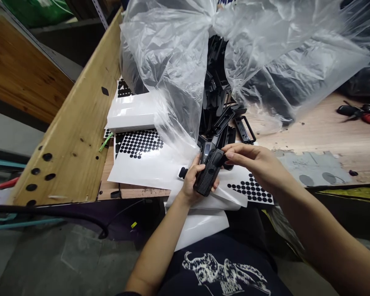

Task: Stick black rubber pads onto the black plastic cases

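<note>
Left hand (191, 181) curled, gripping black part (207, 177)

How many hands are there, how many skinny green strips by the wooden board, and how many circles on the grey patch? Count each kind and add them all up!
Hands: 2 (left hand, right hand)
Green strip: 1
Circles on the grey patch: 2
Total: 5

I left out the black dots; they're too many to count surely.
</note>
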